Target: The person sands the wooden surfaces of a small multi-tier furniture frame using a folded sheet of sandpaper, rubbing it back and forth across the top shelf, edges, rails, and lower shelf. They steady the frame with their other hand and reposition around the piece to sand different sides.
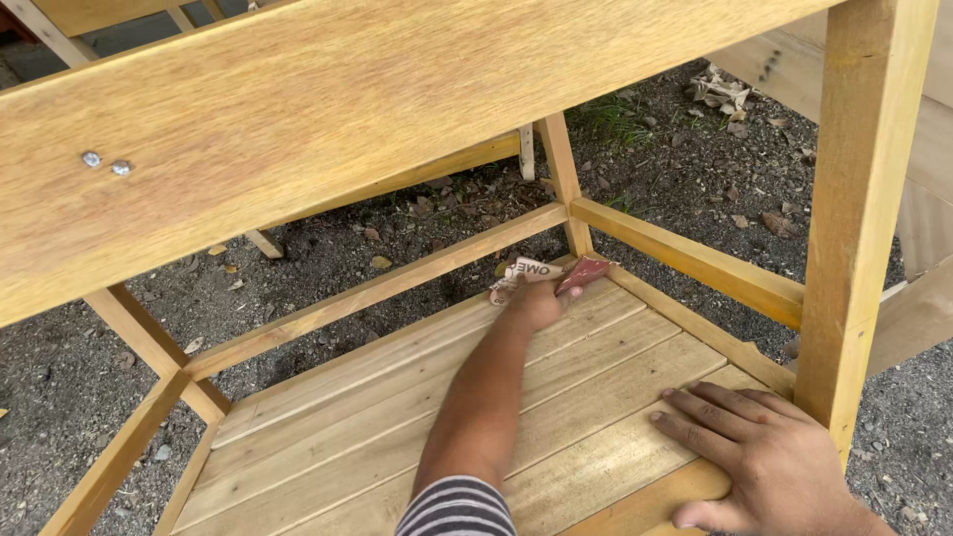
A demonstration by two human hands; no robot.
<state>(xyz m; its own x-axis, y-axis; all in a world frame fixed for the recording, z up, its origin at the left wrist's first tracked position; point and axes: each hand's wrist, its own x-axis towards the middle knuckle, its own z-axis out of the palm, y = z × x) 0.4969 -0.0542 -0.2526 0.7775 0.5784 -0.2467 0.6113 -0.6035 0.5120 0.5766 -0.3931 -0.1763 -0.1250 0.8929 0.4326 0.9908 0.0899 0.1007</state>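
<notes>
Item, seen from above: a pale wooden frame with a slatted lower shelf (pixel 596 397) filling the lower middle of the frame, standing on dark gravel ground (pixel 60 387). We note a broad top board (pixel 328 119) crossing the upper left, with two screw heads (pixel 105 163) near its left end, and an upright leg (pixel 859 208) at the right edge. A second, thinner post (pixel 562 179) rises at the far corner of the shelf, just above centre, where two rails (pixel 397 283) meet. Our left hand (pixel 536 301) reaches to that far corner, at centre frame; its fingers are closed down on a folded sheet of sandpaper (pixel 541 273), pale on the back and reddish on the grit side, which is pressed against the shelf slats just beside the base of the thin post. The forearm runs back toward the lower middle, ending in a striped sleeve (pixel 457 508). Our right hand (pixel 764 457) lies in the lower right, palm flat on the nearest slats, fingers spread apart and holding nothing, close against the base of the right-hand leg. Dry leaves (pixel 722 91) and a tuft of grass (pixel 615 119) lie on the gravel in the upper right, beyond the frame.
</notes>
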